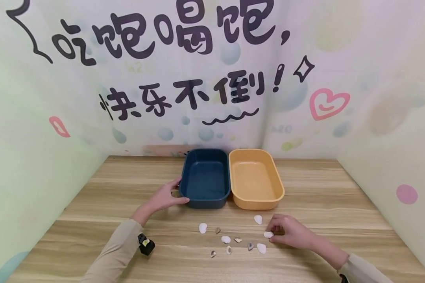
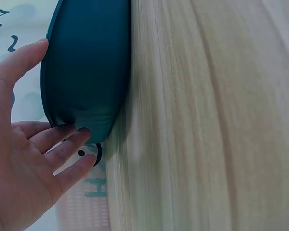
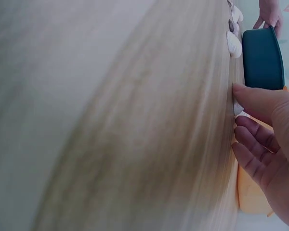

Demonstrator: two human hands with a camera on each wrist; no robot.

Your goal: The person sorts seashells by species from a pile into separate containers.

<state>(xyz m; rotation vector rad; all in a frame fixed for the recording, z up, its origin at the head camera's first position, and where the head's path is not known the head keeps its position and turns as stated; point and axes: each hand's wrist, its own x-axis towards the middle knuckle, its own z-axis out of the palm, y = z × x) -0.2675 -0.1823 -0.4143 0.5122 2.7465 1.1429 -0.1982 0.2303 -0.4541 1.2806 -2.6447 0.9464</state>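
Note:
In the head view, my right hand (image 1: 288, 232) is at a white seashell (image 1: 268, 234) on the table, thumb and forefinger on either side of it. The right wrist view shows this shell (image 3: 238, 108) between the fingertips, low at the wood. My left hand (image 1: 164, 196) touches the near left corner of a dark blue bin (image 1: 207, 204). In the left wrist view its thumb rests at the bin's rim and its loosely spread fingers lie against the side. Other white shells (image 1: 261, 248) and small brownish shells (image 1: 238, 239) lie scattered left of my right hand.
A yellow bin (image 1: 256, 204) stands against the right side of the blue one. Both stand on a wood-grain table (image 1: 315, 188), near a printed backdrop (image 1: 304, 137) at the back edge. A small black device (image 1: 146, 244) is at the left wrist.

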